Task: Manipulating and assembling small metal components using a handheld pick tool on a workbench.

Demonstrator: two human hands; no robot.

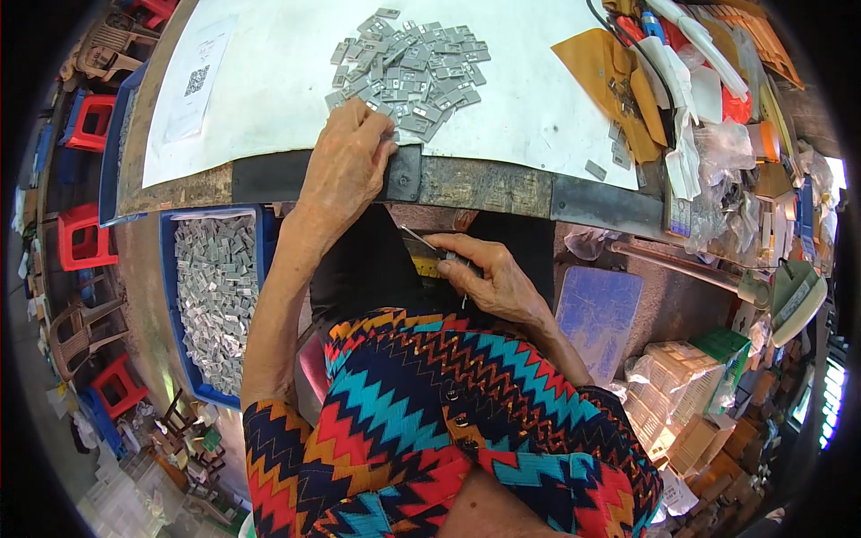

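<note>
My left hand (348, 161) rests at the table's near edge, its fingertips at the near left side of a heap of small flat grey metal pieces (417, 67). Its fingers are bent and drawn together; whatever is between them is hidden. Below the table edge, over my lap, my right hand (493, 276) is closed around a slim tool with a thin metal blade (418, 238). The blade points up and left, away from my palm. Most of its handle is covered by my fingers, so I cannot tell its exact kind.
White sheeting (260, 99) covers the table, with a dark strip (269, 177) along its front edge. At left below stands a blue bin (169, 269) full of similar grey pieces. Brown paper (596, 67) and plastic bags (722, 148) crowd the right. A blue board (596, 314) lies lower right.
</note>
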